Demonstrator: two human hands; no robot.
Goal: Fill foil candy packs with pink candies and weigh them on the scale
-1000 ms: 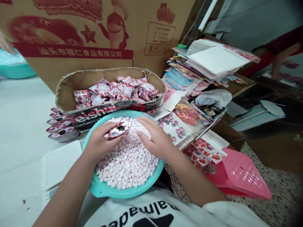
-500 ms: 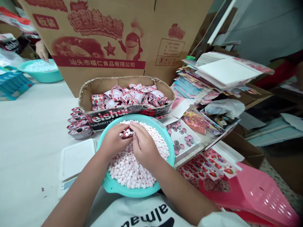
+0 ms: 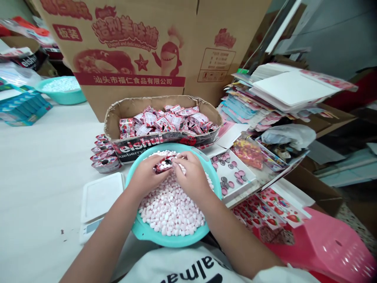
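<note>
A turquoise basin (image 3: pixel 217 188) full of small pale pink and white candies (image 3: pixel 172 214) stands right before me. Over it, my left hand (image 3: pixel 145 176) is closed around a small red candy box (image 3: pixel 159 169) with a dark round hole in its top. White candies lie on the box around that hole. My right hand (image 3: pixel 194 179) is at the box's right side, thumb and fingers bent together by the hole, with candies at the fingertips. The inside of the right palm is hidden.
Behind the basin, a cut-down carton (image 3: pixel 109 122) holds many small boxes. Several boxes (image 3: pixel 103 161) are stacked left of it, above a white scale (image 3: pixel 103 196). Pink and grey lids lie in a white tray (image 3: pixel 246 175). A large cardboard box (image 3: pixel 200 47) stands behind.
My right fingers have moved slightly right, off the top of the box, so its dark hole shows now. The view has shifted a little. The other person's hand at the far basin has gone from sight.
</note>
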